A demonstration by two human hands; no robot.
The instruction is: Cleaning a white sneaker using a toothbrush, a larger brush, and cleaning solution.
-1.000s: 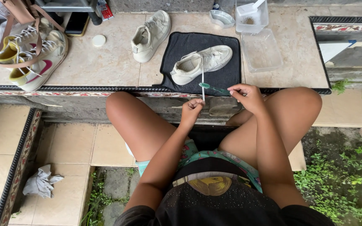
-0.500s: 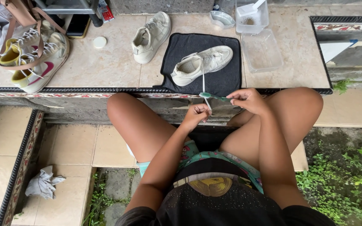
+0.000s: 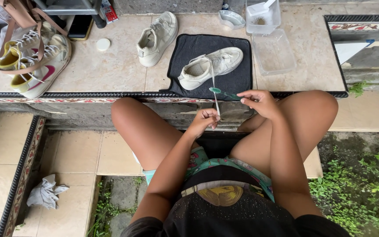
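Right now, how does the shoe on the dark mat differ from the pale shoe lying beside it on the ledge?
The shoe on the dark mat lies on a dark mat; the other pale shoe lies on bare tile. The mat shoe's lace is pulled out toward the left hand, with the right hand holding a green toothbrush against it; no hand touches the other shoe. They point in different directions. Both are pale, low sneakers.
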